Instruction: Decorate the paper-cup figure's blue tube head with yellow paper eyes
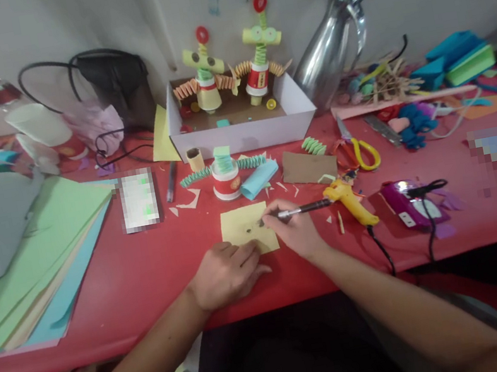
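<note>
A small square of yellow paper lies on the red table with small dark marks drawn on it. My left hand rests over its lower edge, fingers laid on the paper and thumb apart. In my right hand a black and silver pen is gripped, its tip down by the marks. Just behind the paper stands a paper-cup figure with folded green arms and a folded green neck. A rolled blue paper leans beside that cup.
A white box holds two finished figures at the back. To the right lie yellow-handled scissors, a yellow glue gun with a cord and a purple device. Coloured sheets are stacked left. A metal jug stands behind.
</note>
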The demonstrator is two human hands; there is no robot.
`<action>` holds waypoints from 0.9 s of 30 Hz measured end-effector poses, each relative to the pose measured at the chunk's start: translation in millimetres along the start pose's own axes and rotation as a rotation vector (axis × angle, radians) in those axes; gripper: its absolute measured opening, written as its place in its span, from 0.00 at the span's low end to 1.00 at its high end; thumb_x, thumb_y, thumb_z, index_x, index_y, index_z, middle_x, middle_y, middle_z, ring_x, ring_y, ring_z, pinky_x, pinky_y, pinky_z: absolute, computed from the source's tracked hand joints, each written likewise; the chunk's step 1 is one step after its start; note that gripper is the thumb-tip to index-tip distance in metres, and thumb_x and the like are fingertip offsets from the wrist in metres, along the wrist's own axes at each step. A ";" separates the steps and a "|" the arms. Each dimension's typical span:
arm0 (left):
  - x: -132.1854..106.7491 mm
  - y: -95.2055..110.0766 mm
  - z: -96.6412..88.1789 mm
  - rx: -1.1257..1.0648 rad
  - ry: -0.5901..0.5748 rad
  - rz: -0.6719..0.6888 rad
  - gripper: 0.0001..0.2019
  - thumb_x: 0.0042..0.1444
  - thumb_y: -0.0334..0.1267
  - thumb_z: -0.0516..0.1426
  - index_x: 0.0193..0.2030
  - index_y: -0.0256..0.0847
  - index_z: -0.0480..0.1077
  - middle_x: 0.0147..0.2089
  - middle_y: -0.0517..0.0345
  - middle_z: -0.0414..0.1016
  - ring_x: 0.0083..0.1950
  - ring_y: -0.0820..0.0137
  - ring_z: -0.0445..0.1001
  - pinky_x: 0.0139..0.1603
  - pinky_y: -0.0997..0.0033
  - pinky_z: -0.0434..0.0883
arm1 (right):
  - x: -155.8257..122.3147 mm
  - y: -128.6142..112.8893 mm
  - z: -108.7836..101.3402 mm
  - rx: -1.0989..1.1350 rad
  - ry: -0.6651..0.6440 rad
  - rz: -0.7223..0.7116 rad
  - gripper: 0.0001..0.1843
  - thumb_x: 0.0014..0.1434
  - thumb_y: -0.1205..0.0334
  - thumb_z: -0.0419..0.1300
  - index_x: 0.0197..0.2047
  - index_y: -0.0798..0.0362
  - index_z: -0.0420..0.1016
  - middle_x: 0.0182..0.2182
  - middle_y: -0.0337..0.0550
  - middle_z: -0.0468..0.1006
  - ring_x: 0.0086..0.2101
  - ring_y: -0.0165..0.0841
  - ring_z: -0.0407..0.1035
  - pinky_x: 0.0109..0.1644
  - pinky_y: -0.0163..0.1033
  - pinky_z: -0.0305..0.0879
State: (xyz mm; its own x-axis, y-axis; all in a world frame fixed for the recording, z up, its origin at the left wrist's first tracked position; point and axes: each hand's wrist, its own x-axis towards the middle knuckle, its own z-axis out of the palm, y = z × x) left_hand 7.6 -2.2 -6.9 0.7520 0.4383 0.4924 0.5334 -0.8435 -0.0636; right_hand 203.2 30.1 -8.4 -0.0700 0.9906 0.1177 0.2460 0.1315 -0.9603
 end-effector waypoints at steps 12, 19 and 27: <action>-35.3 9.0 -24.6 -0.023 0.211 -0.759 0.14 0.60 0.25 0.50 0.46 0.41 0.72 0.40 0.53 0.78 0.34 0.68 0.76 0.34 0.69 0.72 | -40.4 1.8 -36.8 -0.289 0.127 -0.161 0.16 0.68 0.50 0.55 0.43 0.51 0.78 0.38 0.45 0.82 0.40 0.38 0.76 0.47 0.42 0.71; -48.8 16.3 -19.3 -0.147 0.223 -1.111 0.11 0.63 0.40 0.53 0.42 0.42 0.76 0.43 0.50 0.79 0.41 0.64 0.77 0.43 0.65 0.74 | -54.2 7.6 -54.3 -0.837 -0.053 -0.177 0.20 0.68 0.68 0.50 0.58 0.48 0.75 0.52 0.52 0.75 0.43 0.41 0.76 0.42 0.42 0.70; -43.3 13.5 -18.7 -0.171 0.120 -0.975 0.15 0.64 0.45 0.51 0.38 0.43 0.77 0.43 0.51 0.79 0.42 0.63 0.77 0.44 0.65 0.73 | -11.4 -7.6 -57.6 -1.159 -0.212 -0.164 0.29 0.65 0.75 0.48 0.66 0.47 0.66 0.61 0.54 0.69 0.44 0.40 0.75 0.44 0.42 0.70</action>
State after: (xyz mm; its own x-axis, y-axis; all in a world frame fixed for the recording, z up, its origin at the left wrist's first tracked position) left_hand -24.9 -38.4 -12.8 -0.0342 0.9371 0.3474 0.8268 -0.1687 0.5366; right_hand 257.8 20.0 12.2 -0.3145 0.9468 0.0690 0.9389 0.3209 -0.1241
